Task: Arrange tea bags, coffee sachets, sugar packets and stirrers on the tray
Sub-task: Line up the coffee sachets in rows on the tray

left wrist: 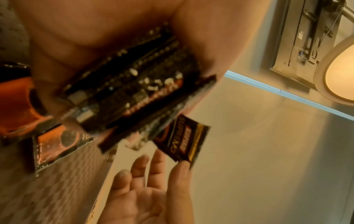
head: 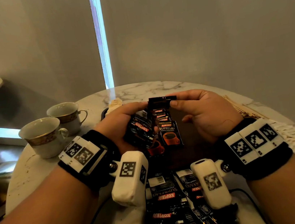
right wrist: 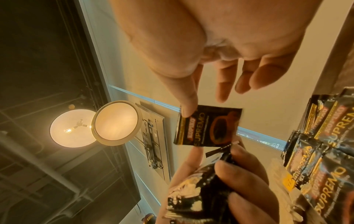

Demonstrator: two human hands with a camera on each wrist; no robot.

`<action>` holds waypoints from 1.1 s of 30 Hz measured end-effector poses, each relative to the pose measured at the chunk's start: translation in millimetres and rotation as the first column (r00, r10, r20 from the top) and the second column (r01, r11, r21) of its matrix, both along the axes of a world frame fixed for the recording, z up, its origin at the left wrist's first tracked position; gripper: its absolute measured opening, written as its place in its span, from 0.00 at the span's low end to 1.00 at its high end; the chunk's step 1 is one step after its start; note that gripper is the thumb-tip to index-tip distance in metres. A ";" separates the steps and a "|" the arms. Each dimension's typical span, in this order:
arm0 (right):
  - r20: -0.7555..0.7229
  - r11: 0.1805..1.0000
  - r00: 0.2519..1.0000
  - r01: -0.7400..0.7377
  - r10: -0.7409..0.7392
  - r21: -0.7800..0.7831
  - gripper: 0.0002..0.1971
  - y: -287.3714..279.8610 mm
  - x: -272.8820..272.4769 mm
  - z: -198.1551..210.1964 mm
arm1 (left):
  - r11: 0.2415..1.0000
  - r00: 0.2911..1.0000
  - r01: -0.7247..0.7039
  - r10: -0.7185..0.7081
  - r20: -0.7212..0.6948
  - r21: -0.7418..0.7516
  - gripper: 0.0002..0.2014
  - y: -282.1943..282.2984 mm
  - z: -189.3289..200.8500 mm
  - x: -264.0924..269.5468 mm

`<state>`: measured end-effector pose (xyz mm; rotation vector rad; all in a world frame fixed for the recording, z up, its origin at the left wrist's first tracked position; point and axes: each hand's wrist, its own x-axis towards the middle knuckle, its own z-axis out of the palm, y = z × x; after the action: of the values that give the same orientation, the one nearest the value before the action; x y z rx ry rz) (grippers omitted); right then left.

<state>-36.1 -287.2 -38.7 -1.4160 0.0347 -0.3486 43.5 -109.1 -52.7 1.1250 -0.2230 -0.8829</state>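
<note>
Left hand (head: 123, 122) grips a sachet stack (head: 141, 129); right hand (head: 199, 108) pinches one sachet (head: 158, 101) above the tray (head: 103, 114), which is mostly hidden beneath both hands.

Two cups (head: 54, 128) stood at the table's (head: 158, 87) left; a row of sachets (head: 164, 126) lay on the tray (head: 191, 143) at centre — more sachets (head: 176, 212) piled nearer, stirrers (head: 240, 106) right.

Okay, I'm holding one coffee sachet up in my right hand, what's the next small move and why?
Probably lay that single sachet, pinched by the right hand, at the far end of the overlapping row on the tray; the left hand holds a bundle for later.
</note>
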 end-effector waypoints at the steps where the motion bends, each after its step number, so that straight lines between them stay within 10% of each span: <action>1: 0.006 0.998 0.999 0.048 -0.048 -0.031 0.07 -1.5 2.7 -0.9 | 1.000 1.000 -0.012 0.012 -0.015 0.003 0.19 0.1 0.4 0.6; 16: -0.422 0.998 0.905 0.055 -0.044 0.015 0.12 -34.7 25.6 -30.8 | 0.989 0.990 -0.138 0.138 -0.017 -0.043 0.16 -1.0 1.6 0.6; 33: -0.478 0.996 0.875 0.038 -0.070 -0.076 0.12 -32.4 25.4 -34.9 | 0.984 0.990 -0.139 0.140 0.001 -0.109 0.15 -10.2 -4.0 -8.3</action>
<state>-10.7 -319.5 -73.6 -1.5393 0.4761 -0.0333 35.2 -119.3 -56.7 1.0300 -0.1950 -0.7331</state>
